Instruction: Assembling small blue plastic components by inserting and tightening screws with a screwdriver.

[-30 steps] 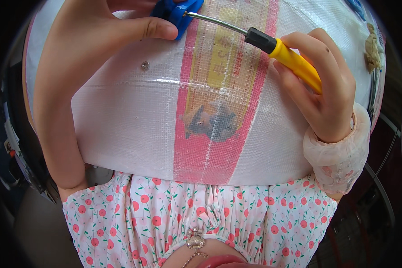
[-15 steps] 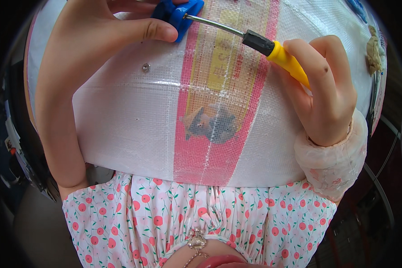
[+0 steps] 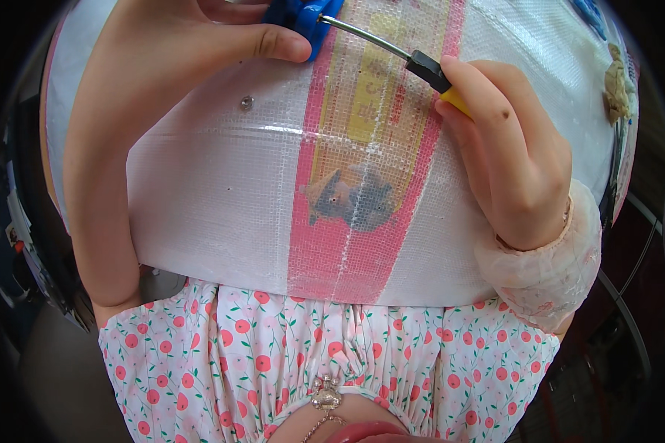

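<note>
My left hand (image 3: 229, 37) grips a blue plastic part (image 3: 303, 22) at the top edge, its thumb pressed along the near side; the other fingers are mostly cut off or hidden. My right hand (image 3: 513, 148) is closed round the yellow and black handle of a screwdriver (image 3: 366, 37). The steel shaft slants up to the left, and its tip meets the right side of the blue part. A small metal nut (image 3: 247, 103) lies on the white woven sheet (image 3: 207, 199) below my left thumb.
The woven sheet carries a pink-edged printed band (image 3: 347, 258) down its middle. A crumpled tan scrap (image 3: 615, 85) lies at the right edge, with a blue bundle (image 3: 590, 16) beyond it. Dark clutter stands past the sheet's left side.
My right hand has slid forward along the screwdriver, its fingers now close to the black collar and covering most of the yellow. The blue part and my left hand have shifted slightly up and right.
</note>
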Demonstrator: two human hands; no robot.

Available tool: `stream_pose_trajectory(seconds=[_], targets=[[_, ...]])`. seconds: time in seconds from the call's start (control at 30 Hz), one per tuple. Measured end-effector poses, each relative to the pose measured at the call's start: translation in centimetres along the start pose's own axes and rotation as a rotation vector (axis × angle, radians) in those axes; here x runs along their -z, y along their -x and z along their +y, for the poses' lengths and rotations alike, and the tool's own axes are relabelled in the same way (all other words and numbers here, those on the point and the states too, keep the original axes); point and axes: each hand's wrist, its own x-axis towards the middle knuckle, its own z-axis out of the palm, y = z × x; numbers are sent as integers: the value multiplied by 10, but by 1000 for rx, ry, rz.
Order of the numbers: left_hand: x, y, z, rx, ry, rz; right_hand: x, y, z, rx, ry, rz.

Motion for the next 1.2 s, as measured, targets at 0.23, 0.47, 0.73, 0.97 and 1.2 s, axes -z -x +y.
stream_pose_trajectory(seconds=[0.23,0.47,0.73,0.97,1.2], targets=[[-9,-4,-41,-11,267,-121,-6,10,-2,-66,-184,-66],[-16,5,-2,-9,4,-39,6,13,26,-79,-415,-251],[-11,-4,-37,-45,228,-154,11,20,44,-335,-740,-311],[-18,2,-9,-43,61,-68,22,9,39,-713,-962,-482],[-17,1,-26,-37,229,-109,17,9,47,-786,-1080,-561]])
